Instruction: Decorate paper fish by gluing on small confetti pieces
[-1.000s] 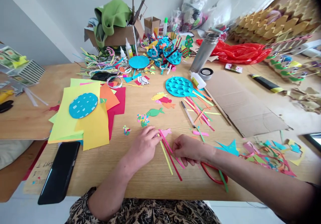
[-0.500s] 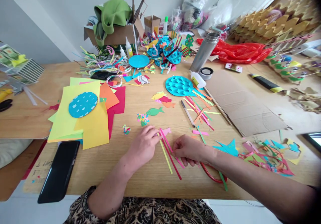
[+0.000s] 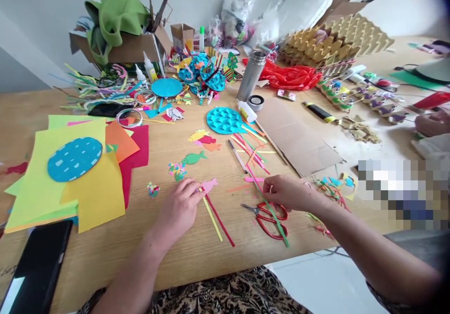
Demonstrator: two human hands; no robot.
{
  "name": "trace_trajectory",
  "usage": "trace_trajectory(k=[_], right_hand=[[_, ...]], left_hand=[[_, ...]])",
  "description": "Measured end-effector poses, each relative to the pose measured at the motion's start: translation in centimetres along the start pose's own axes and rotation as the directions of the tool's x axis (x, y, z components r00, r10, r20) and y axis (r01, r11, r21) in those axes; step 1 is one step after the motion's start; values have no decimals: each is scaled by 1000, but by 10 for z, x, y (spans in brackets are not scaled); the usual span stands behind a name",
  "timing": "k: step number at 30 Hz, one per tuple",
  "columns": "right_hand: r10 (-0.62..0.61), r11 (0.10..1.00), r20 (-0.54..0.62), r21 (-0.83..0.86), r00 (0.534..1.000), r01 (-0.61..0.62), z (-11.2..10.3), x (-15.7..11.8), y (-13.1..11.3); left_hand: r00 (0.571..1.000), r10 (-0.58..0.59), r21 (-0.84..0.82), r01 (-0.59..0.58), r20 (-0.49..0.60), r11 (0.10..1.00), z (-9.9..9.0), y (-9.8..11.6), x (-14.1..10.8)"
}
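Note:
My left hand [image 3: 183,201] presses its closed fingertips on a pink paper fish [image 3: 210,185], holding it against the table. A yellow paper strip [image 3: 213,220] and a dark red paper strip [image 3: 221,221] run from under those fingers towards me. To the right, my right hand [image 3: 283,193] pinches a thin pink paper strip [image 3: 254,178]. Just below that hand lie red-handled scissors [image 3: 269,228], with a green paper strip [image 3: 280,228] across their handles. Beyond my left hand are a green paper fish [image 3: 194,158] and a small pile of paper bits [image 3: 176,169].
Coloured paper sheets [image 3: 86,185] and a black phone [image 3: 38,262] lie at left. Ahead are a blue paper-scale disc [image 3: 224,120], a pen [image 3: 237,156], a glue bottle [image 3: 247,111] and a steel flask [image 3: 251,76]. Cardboard [image 3: 295,140] lies right; another person's hand [image 3: 432,124] shows far right.
My right hand has carried the pink strip away from the fish to the right, uncovering the scissors. My left hand stays on the fish. The view has turned right.

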State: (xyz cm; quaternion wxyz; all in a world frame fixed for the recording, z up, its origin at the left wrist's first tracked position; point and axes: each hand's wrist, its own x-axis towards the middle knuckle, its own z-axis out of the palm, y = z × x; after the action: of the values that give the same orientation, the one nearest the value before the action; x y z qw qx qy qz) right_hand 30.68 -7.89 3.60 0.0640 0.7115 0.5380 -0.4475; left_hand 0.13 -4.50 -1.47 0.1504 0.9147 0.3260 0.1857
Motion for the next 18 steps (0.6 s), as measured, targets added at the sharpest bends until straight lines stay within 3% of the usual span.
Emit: trace_trajectory(k=[4, 10, 18], right_hand=[[14, 989, -40, -149, 999, -20, 5, -4, -2], [-118, 887, -196, -461, 973, 15, 13, -2, -1], [-133, 864, -203, -503, 970, 14, 17, -2, -6]], left_hand=[[1000, 7, -17, -7, -18, 1000, 1, -2, 0], [1000, -10, -18, 9, -26, 1000, 1, -1, -1], [1000, -4, -5, 4, -19, 1000, 1, -1, 0]])
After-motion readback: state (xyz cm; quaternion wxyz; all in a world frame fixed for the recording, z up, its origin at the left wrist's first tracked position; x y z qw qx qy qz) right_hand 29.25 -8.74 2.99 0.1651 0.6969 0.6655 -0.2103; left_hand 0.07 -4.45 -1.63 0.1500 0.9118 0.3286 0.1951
